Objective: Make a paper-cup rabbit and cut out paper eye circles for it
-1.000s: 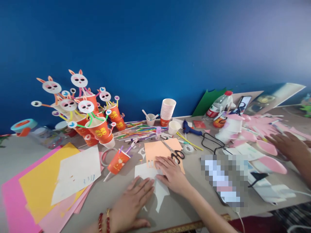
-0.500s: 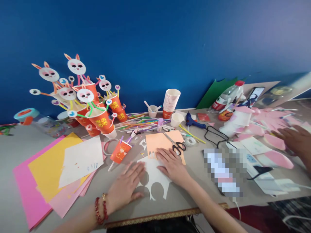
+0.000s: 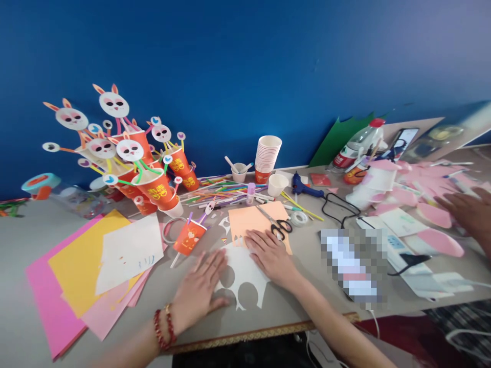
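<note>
A white sheet of paper [image 3: 245, 266] with round holes cut from it lies on the table in front of me. My left hand [image 3: 203, 281] rests flat at its left edge, fingers stretched out. My right hand [image 3: 270, 255] lies flat over its upper right part and reaches onto the orange paper [image 3: 241, 220]. Black-handled scissors [image 3: 278, 225] lie on that orange paper, just beyond my right fingertips. Left of the sheets, a red paper cup [image 3: 190, 236] with a small rabbit figure and straws lies tilted.
Red cups with rabbit faces [image 3: 153, 189] stand at the back left, above coloured paper [image 3: 42, 286]. A stack of cups [image 3: 267, 156], a glue gun [image 3: 307, 186], tape [image 3: 299, 218] and pencils lie behind. A phone [image 3: 349, 271] is on the right, near another person's hand [image 3: 470, 212].
Both hands stay flat in nearly the same places on the paper. The view has shifted slightly. The other person's hand remains at the right.
</note>
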Demonstrator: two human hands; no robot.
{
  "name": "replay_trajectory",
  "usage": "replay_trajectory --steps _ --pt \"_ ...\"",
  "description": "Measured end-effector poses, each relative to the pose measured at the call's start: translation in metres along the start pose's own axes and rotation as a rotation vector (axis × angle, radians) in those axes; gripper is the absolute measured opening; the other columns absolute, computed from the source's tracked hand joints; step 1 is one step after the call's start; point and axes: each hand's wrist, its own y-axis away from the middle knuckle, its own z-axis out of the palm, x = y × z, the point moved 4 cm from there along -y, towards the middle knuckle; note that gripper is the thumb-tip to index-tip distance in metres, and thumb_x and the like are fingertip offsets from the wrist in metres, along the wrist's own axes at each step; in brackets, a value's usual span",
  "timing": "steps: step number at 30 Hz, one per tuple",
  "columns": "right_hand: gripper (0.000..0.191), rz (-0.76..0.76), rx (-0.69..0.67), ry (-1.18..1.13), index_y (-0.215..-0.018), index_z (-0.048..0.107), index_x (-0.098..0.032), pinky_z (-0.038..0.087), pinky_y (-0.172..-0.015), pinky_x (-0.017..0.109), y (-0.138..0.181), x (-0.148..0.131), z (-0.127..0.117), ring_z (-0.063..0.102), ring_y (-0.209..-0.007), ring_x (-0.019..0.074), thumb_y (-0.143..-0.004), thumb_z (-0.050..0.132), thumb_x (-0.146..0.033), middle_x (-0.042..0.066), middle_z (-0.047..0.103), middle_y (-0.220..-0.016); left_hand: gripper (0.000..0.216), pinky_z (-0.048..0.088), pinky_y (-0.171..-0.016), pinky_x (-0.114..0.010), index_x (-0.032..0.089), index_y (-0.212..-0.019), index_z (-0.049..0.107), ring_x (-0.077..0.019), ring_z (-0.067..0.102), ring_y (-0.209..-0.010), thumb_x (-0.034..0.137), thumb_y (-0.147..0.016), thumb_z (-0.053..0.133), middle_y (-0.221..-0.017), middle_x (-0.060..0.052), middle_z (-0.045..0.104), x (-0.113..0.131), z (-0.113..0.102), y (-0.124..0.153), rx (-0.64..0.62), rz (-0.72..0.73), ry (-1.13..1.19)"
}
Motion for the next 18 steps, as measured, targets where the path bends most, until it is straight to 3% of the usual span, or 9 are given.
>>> replay_trajectory --steps 2,3,7,9,15,18 --pt "0.041 0.005 -0.01 -0.015 -0.139 0.049 -0.02 0.031 -0.112 0.046 0.0 0.0 0.0 0.043 -0.134 0.023 -0.098 0.043 -0.026 0.008 0.05 -0.146 0.083 0.025 -0.115 -0.048 0.01 -0.152 0.022 -0.0317 0.028 -0.143 0.064 -0.091 0.039 -0.155 -0.018 0.029 -0.007 -0.006 0.005 0.067 -0.164 -0.044" --pt "0.041 0.008 -0.015 -0.023 -0.139 0.049 -0.02 0.03 -0.113 0.047 0.0 0.0 -0.001 0.042 -0.135 0.023 -0.098 0.043 -0.025 0.008 0.049 -0.146 0.081 0.024 -0.115 -0.048 0.009 -0.152 0.022 -0.0319 0.026 -0.144 0.062 -0.092 0.039 -0.156 -0.018 0.027 -0.002 -0.007 0.004 0.065 -0.178 -0.038" --pt "0.042 0.006 -0.024 -0.036 -0.139 0.049 -0.02 0.03 -0.113 0.048 0.0 -0.001 -0.002 0.042 -0.136 0.0239 -0.097 0.043 -0.023 0.008 0.048 -0.147 0.08 0.016 -0.119 -0.045 0.019 -0.154 0.013 -0.0242 0.022 -0.146 0.065 -0.092 0.036 -0.158 -0.008 0.025 0.036 0.0 -0.01 -0.064 0.096 0.099" --pt "0.042 0.007 -0.018 -0.034 -0.139 0.049 -0.02 0.031 -0.113 0.048 0.0 -0.001 -0.003 0.042 -0.135 0.024 -0.097 0.043 -0.023 0.008 0.049 -0.146 0.082 0.016 -0.12 -0.045 0.02 -0.154 0.012 -0.0228 0.024 -0.145 0.066 -0.091 0.038 -0.158 -0.007 0.026 0.038 0.005 -0.012 -0.09 0.131 0.121" --pt "0.042 0.016 -0.033 -0.048 -0.139 0.048 -0.021 0.029 -0.114 0.049 -0.001 -0.002 -0.002 0.041 -0.136 0.0242 -0.098 0.044 -0.024 0.008 0.048 -0.147 0.082 0.024 -0.115 -0.048 0.009 -0.152 0.018 -0.0312 0.024 -0.145 0.062 -0.093 0.039 -0.156 -0.019 0.025 0.002 0.003 0.0 0.056 -0.239 -0.005" --pt "0.041 0.02 -0.036 -0.056 -0.139 0.048 -0.019 0.028 -0.114 0.049 -0.001 -0.001 -0.002 0.041 -0.136 0.0244 -0.098 0.043 -0.023 0.008 0.048 -0.147 0.082 0.021 -0.117 -0.047 0.016 -0.153 0.017 -0.0282 0.019 -0.146 0.066 -0.091 0.038 -0.159 -0.011 0.024 0.02 0.002 -0.001 -0.023 -0.029 0.033"
